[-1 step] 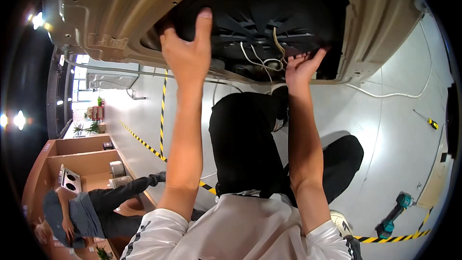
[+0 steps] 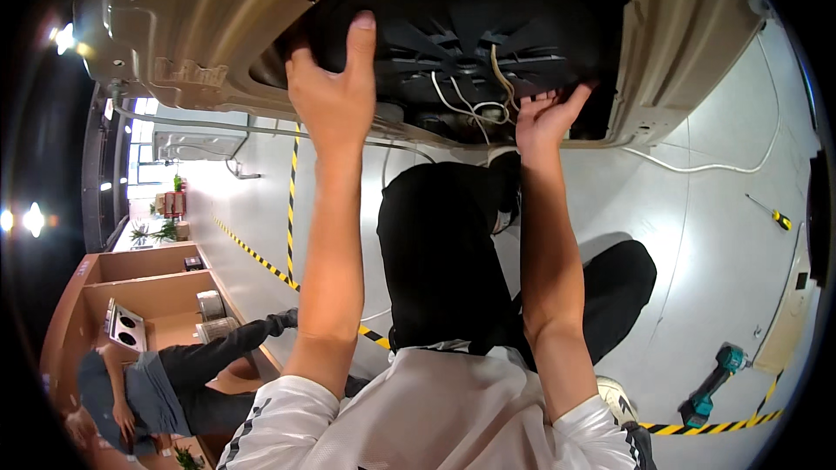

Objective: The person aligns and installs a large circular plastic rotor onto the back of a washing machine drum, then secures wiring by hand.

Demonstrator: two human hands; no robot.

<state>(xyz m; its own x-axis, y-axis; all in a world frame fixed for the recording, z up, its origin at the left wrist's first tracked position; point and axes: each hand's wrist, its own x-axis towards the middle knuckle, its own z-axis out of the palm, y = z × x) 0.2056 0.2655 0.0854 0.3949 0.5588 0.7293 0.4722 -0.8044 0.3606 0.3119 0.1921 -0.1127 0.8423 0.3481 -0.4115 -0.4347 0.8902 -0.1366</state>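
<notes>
A large black, round plastic part with ribs spreading from its middle fills the opening of a beige metal cabinet. My left hand grips the left side of this part, its thumb up on the black face and its fingers tucked into the gap by the cabinet's edge, mostly hidden. My right hand holds the lower right side from below, palm up, fingers bent against the part and thumb stretched along it. White wires hang from the middle of the part between my hands, next to a thicker beige wire.
On the floor to the right lie a yellow-handled screwdriver, a teal cordless power tool and a beige panel. A pale hose curves beside the cabinet. At the left, a person is near brown shelving.
</notes>
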